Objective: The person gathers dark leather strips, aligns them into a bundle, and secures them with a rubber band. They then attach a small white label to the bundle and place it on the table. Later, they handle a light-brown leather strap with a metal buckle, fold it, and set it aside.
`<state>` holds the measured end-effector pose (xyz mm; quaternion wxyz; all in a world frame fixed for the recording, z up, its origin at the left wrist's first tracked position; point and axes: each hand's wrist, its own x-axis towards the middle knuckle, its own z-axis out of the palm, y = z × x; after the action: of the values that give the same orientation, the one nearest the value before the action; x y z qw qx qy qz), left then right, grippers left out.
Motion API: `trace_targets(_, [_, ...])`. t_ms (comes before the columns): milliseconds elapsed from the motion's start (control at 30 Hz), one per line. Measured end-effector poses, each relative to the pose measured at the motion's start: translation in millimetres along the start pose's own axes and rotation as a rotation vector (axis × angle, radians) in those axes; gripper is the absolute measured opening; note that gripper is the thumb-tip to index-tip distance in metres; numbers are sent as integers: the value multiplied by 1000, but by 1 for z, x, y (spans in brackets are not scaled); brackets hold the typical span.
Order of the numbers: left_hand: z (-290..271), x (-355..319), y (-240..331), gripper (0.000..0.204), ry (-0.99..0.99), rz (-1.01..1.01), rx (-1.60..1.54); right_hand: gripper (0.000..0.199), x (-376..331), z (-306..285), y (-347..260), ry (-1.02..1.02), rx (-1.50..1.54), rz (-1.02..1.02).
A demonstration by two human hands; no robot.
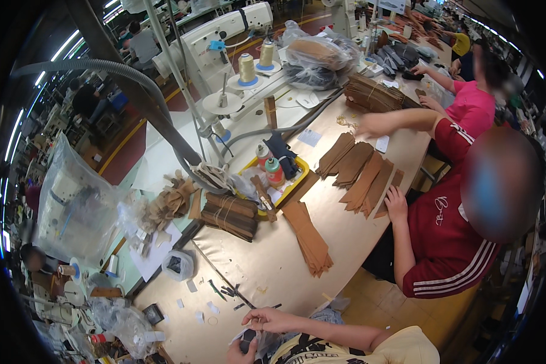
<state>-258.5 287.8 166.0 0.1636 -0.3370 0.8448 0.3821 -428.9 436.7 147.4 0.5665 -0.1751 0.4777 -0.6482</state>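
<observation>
At the lower edge, my left hand (241, 353) is closed on a small dark piece (247, 341) with clear plastic about it. Just above, my right hand (266, 319) is pinched over the same spot, its fingertips together. Whatever those fingertips hold is too small to make out. Several thin black strips (229, 291) lie on the table beyond my hands. Small white paper slips (199, 316) are scattered to their left.
The pale table (224, 258) bears a fanned stack of brown strips (309, 239), tied brown bundles (229, 215), a yellow tray (303, 176) with bottles, and a small plastic bag (178, 265). A co-worker in a red shirt (440, 227) handles brown pieces (370, 185) at right. A sewing machine (215, 45) stands behind.
</observation>
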Motion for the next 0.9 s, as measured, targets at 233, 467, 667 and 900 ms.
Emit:
trace_targets(233, [-9, 0, 11, 70, -71, -145, 46, 22, 1, -3, 3, -52, 20, -7])
trace_targets(467, [0, 0, -2, 66, -55, -128, 59, 22, 1, -3, 6, -56, -4, 34])
trace_targets(667, [7, -2, -6, 52, 26, 56, 46, 22, 1, -4, 13, -50, -8, 35])
trace_targets(900, [-9, -8, 28, 68, -48, -160, 129, 21, 2, -1, 17, -32, 21, -9])
